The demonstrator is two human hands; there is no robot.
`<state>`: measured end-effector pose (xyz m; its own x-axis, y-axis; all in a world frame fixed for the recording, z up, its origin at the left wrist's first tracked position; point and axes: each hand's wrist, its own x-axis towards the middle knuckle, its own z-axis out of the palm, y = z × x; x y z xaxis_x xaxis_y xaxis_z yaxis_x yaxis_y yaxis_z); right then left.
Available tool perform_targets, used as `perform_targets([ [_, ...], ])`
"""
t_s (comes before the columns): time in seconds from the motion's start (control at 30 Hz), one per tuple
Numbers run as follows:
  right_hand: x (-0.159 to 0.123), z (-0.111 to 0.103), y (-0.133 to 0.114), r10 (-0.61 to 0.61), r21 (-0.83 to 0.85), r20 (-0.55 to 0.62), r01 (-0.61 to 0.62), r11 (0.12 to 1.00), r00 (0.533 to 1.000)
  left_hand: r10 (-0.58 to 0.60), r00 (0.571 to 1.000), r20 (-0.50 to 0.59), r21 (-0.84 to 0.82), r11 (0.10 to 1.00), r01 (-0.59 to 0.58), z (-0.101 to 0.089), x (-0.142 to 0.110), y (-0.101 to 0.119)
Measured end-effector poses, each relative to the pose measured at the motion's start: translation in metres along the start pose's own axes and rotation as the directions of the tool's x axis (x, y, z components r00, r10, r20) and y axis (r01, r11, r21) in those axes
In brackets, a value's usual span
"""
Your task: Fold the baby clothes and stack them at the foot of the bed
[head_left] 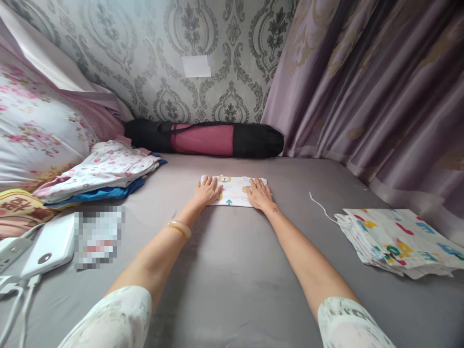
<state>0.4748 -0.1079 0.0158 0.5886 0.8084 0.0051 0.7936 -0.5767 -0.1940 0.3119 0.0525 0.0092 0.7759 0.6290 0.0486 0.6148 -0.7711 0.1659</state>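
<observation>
A white cloth (234,192) with colourful prints lies folded into a flat rectangle on the grey sheet, near the middle. My left hand (209,190) rests flat on its left end, fingers stretched away from me. On the right end my right hand (258,193) presses down the same way, palm lowered and fingers extended. Neither hand grips the fabric. Parts of the cloth's two ends are hidden under my hands.
A stack of printed white cloths (402,241) lies at right, with a white cord (322,205) beside it. Folded clothes (105,166) and a white power bank (50,246) with cables are at left. A black and pink rolled bag (203,139) lies along the wall.
</observation>
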Motion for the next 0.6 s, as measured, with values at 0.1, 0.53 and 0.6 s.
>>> perform_targets([
  [0.1,0.001,-0.005,-0.008,-0.009,-0.004,-0.018,0.008,1.000,1.000,0.022,0.998,-0.055,0.032,0.999,-0.020,-0.002,0.002,0.006],
  [0.53,0.004,0.019,-0.022,-0.064,-0.012,-0.118,0.063,0.998,0.991,0.086,0.996,-0.036,-0.014,0.996,-0.087,0.010,-0.003,0.017],
  [0.6,0.004,0.017,-0.023,-0.062,-0.011,-0.114,0.061,0.998,0.991,0.085,0.996,-0.031,-0.019,0.996,-0.086,0.010,-0.002,0.017],
])
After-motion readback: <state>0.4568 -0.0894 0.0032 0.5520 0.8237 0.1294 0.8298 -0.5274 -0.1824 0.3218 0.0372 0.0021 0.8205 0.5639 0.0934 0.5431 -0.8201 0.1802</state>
